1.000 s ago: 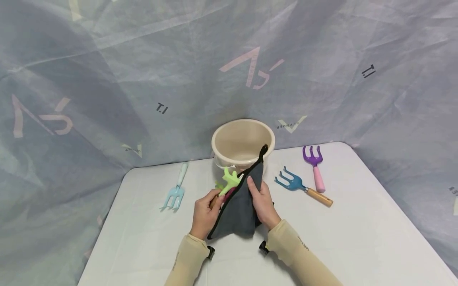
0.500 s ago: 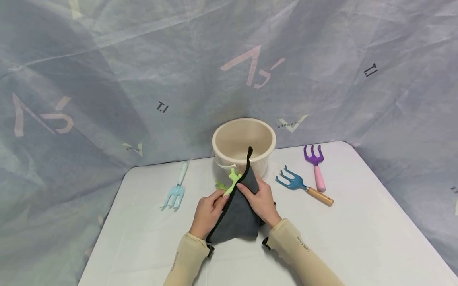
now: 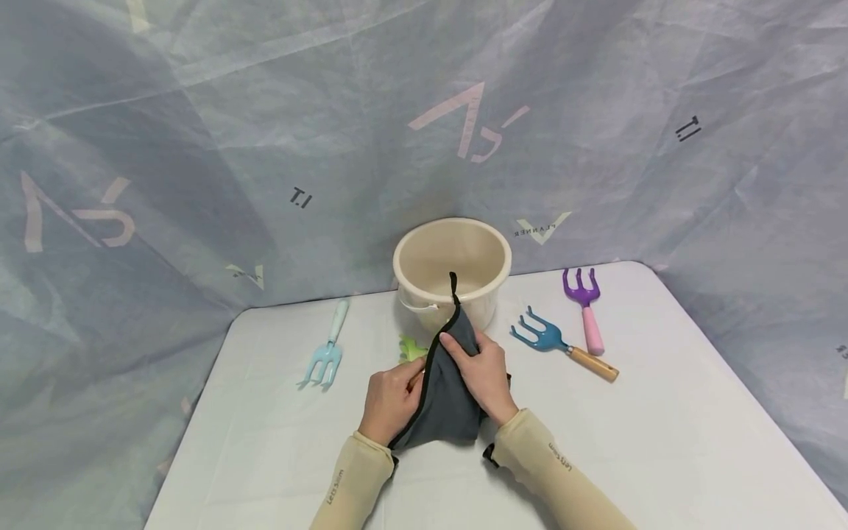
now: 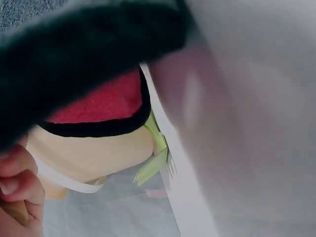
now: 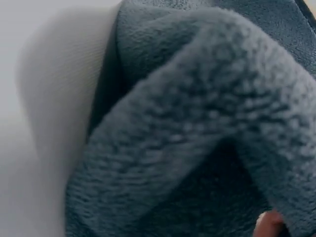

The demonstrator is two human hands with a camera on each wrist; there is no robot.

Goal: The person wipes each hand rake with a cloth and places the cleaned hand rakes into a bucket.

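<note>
A dark grey cloth (image 3: 450, 397) with black edging hangs between the two hands; a red face of it (image 4: 106, 101) shows in the left wrist view. My right hand (image 3: 486, 372) grips the cloth near its upper corner, thumb on top. At the cloth's left edge, my left hand (image 3: 392, 397) has its fingers curled round a tan handle (image 4: 19, 212), partly seen in the left wrist view. This belongs to a light-green hand fork whose head is hidden behind the cloth. Another light-green fork (image 3: 411, 347) lies on the table just beyond the left hand.
Behind the cloth stands a beige bucket (image 3: 404, 254) with a white handle. A pale-blue fork (image 3: 326, 357) lies to the left. On the right lie a blue fork with a wooden handle (image 3: 592, 364) and a purple fork with a pink handle (image 3: 592, 331). A grey curtain backs the table.
The green fork head, in sight beside the cloth before, is now covered by it. The cloth's upper corner has shifted left, and the right hand has moved slightly left with it.
</note>
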